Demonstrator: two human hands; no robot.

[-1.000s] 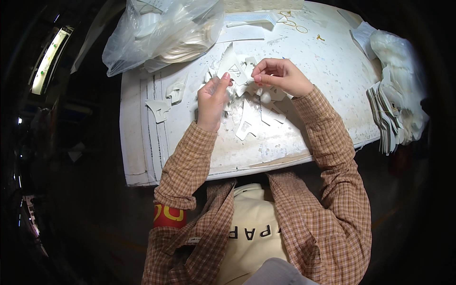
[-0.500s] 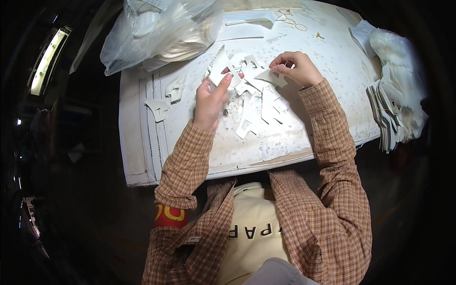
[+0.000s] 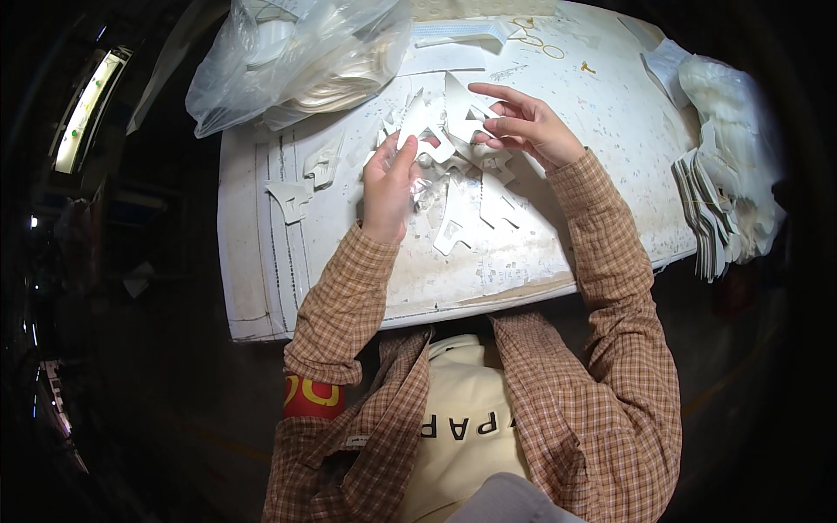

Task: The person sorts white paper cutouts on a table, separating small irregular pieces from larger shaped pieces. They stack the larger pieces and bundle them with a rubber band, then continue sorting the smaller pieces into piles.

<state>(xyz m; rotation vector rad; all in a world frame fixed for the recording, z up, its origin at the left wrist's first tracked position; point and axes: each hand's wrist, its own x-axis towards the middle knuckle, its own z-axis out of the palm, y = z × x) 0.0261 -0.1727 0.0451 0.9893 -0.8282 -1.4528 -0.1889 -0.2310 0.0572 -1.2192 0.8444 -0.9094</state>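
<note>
My left hand (image 3: 389, 187) pinches a white flat cut-out piece (image 3: 416, 120) with a pointed tip and a notched lower end, thumb on top. Just to its right, my right hand (image 3: 534, 129) grips a similar white pointed piece (image 3: 457, 103) between thumb and fingers, its tip turned away from me. The two pieces are side by side above a loose heap of like pieces. Nearer me on the table lie a pointed white piece (image 3: 450, 220) and another flat white piece (image 3: 499, 202). What lies under my left palm is partly hidden.
A clear plastic bag (image 3: 296, 61) with stacked pale pieces sits at the far left of the white table (image 3: 384, 292). Two white pieces (image 3: 292, 200) lie left. At the right edge are a banded stack (image 3: 704, 213) and a plastic bundle (image 3: 728, 105). Yellow rings (image 3: 553, 50) lie far back.
My right hand has moved left and lifted a white piece upright beside the other one. The piece in my left hand has shifted slightly right.
</note>
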